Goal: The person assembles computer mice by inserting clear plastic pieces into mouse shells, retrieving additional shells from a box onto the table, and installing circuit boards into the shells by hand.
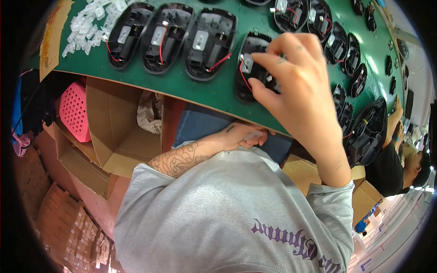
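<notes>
A black oval plastic housing (246, 93) lies on the green table, with a red-and-white wire and a clear plastic piece (247, 64) inside. Over it is my right hand (296, 73), its thumb and index finger apart at the housing's left part; I see nothing between them. The palm hides much of the housing's right side. Down by my lap, below the table edge, my left hand (246, 135) is curled around small clear plastic pieces (253, 134). Three similar housings stand in a row to the left: the nearest one (210, 45), a middle one (167, 38) and the farthest one (130, 36).
Loose clear plastic pieces (86, 29) are heaped at the table's left end. More wired housings (337, 43) line the far and right side. Below the edge stand an open cardboard box (123, 132) and a pink perforated basket (75, 111). Another person (387, 168) sits at right.
</notes>
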Demonstrator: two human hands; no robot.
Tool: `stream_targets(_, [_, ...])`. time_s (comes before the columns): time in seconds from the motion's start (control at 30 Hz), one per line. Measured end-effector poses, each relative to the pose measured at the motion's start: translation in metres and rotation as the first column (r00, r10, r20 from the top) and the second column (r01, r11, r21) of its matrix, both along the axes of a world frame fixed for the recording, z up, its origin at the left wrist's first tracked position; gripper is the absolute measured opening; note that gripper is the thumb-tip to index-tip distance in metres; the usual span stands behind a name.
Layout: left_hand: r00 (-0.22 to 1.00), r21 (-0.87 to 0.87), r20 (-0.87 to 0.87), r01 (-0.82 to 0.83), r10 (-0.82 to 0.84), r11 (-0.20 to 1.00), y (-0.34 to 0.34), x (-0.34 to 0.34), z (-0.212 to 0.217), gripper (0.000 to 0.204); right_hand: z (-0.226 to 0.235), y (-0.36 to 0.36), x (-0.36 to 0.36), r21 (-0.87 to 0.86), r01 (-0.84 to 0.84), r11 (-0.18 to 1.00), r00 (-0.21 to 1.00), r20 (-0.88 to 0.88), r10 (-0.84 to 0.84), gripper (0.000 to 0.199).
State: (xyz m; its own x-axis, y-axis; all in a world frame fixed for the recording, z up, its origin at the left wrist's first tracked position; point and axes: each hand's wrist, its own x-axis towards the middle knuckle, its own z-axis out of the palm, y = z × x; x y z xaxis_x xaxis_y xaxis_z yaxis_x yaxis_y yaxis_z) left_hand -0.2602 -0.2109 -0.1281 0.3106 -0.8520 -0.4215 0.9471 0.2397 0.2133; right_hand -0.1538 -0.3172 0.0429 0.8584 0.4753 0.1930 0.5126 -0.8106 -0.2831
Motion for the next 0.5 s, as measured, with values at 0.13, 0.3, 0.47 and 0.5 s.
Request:
stream_targets(0.13, [1.0, 0.032, 0.014, -0.017, 0.017, 0.999, -0.001, -0.008, 0.003, 0.036, 0.026, -0.016, -0.021, 0.228, 0.036, 0.973, 0.999, 0.021, -0.041, 0.028])
stream_targets(0.3, [0.997, 0.013, 0.039, -0.067, 0.066, 0.998, -0.003, -0.006, 0.002, 0.039, -0.011, -0.046, -0.101, 0.358, 0.17, 0.918, 0.805, -0.588, 0.081, 0.024])
stream_targets(0.47, [0.998, -0.036, -0.052, 0.044, -0.046, 0.998, -0.002, -0.006, 0.001, 0.037, -0.072, -0.054, -0.157, 0.204, 0.35, 0.914, 0.834, -0.511, -0.206, 0.017])
stream_targets(0.5, [0.996, -0.093, -0.07, 0.052, -0.059, 0.994, -0.001, -0.005, -0.004, 0.031, -0.075, -0.055, -0.161, 0.171, 0.379, 0.909, 0.811, -0.534, -0.238, 0.017])
